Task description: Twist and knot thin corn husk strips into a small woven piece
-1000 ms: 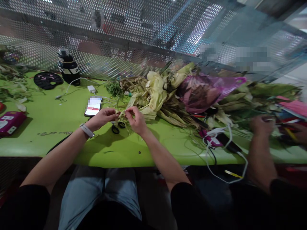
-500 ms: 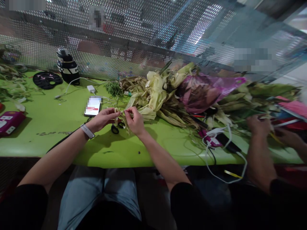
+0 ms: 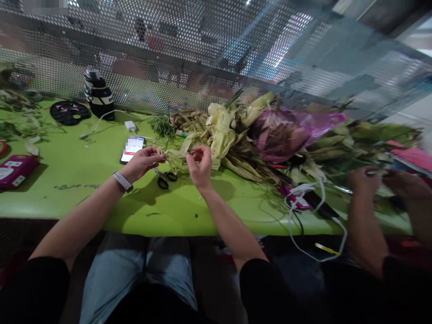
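As scissors [image 3: 163,182] lie just below the fingers [image 3: 157,158], a person's left hand [image 3: 140,163] and right hand [image 3: 201,167], fingers pinched nearly closed, hold a pale husk strip [image 3: 176,155] between them over the green surface [image 3: 141,218].

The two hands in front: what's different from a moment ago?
The right hand has moved rightward, away from the left hand, and more pale husk now shows between them. The phone, bottle and pink bag stayed where they were.
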`<state>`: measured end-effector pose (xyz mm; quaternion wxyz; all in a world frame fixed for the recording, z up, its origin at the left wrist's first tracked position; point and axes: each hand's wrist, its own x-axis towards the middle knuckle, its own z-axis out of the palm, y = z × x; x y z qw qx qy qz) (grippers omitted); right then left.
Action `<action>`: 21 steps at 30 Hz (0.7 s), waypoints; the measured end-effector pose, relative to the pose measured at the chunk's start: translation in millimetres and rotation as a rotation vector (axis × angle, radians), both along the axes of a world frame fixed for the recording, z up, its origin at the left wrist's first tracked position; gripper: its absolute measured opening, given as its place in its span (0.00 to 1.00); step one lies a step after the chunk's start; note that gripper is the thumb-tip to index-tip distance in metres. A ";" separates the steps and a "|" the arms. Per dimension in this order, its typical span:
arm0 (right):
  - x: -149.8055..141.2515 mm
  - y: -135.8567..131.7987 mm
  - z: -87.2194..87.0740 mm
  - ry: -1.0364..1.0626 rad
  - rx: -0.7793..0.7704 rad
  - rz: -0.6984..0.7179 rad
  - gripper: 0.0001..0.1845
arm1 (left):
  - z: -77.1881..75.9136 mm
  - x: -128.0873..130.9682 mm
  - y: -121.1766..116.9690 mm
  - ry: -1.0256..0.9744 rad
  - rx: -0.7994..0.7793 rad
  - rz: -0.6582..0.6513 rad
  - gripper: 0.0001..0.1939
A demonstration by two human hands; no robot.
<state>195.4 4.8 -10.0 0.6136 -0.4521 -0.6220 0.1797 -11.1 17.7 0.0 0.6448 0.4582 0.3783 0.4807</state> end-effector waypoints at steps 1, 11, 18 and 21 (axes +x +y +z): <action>0.7 -2.1 2.5 -0.034 0.006 0.021 0.13 | 0.5 -0.7 0.4 -0.016 -0.010 0.015 0.15; -0.8 7.5 -7.7 -0.191 -0.374 0.396 0.16 | 0.9 -2.8 2.0 0.014 0.048 0.101 0.20; -2.3 -2.4 -1.1 0.078 -0.229 0.280 0.16 | -2.1 0.0 2.4 0.191 0.138 0.143 0.20; -3.7 -6.7 3.3 0.263 -0.217 0.387 0.14 | -3.1 1.1 2.0 0.198 0.114 0.148 0.22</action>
